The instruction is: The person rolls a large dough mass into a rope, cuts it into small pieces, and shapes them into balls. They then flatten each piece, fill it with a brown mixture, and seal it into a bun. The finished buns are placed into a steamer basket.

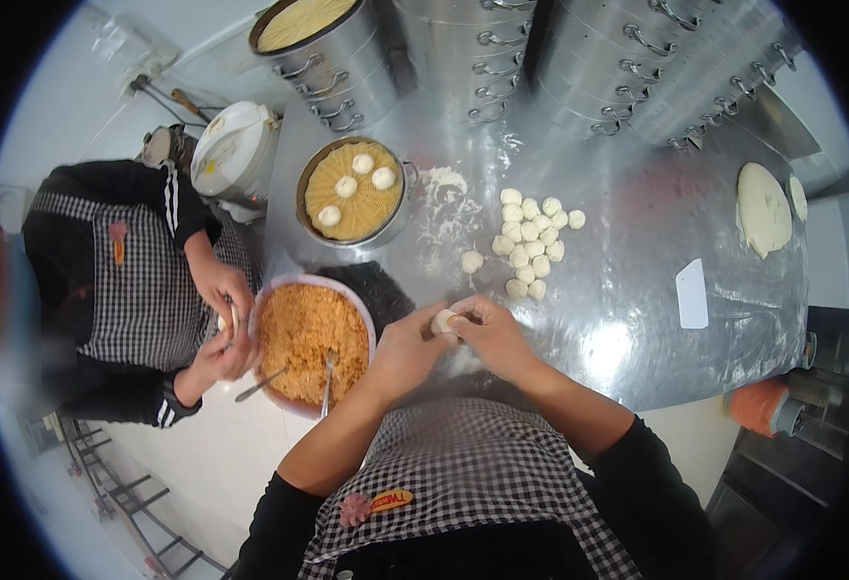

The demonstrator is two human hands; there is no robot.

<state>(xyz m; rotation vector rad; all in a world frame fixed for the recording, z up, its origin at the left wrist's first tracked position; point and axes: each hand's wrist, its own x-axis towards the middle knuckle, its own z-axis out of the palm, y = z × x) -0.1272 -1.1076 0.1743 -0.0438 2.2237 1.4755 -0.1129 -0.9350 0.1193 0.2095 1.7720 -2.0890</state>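
At a floured stainless-steel bench, a person in a black-and-white checked apron brings both hands together just above the near edge, the left hand and right hand cupped narrowly around a small white ball of dough, fingers curled over it so that only its top shows. Just to the left stands a wide pink bowl of orange-brown crumbly filling with two metal spoons resting in it, one near the person's left wrist. Farther back, a cluster of small white dough portions lies on the bench, with one single portion set apart toward the hands. A round metal steamer tray lined with a yellow mat holds four finished buns, and tall stacks of steel steamers stand behind. A flat disc of pale dough and a white plastic scraper lie to the right. A co-worker's hands, at the far left, work on another piece. The likely risks: a dough wrapper pinched too thin could split and spill filling, and the left forearm, close to the spoon handle, could knock it from the bowl.
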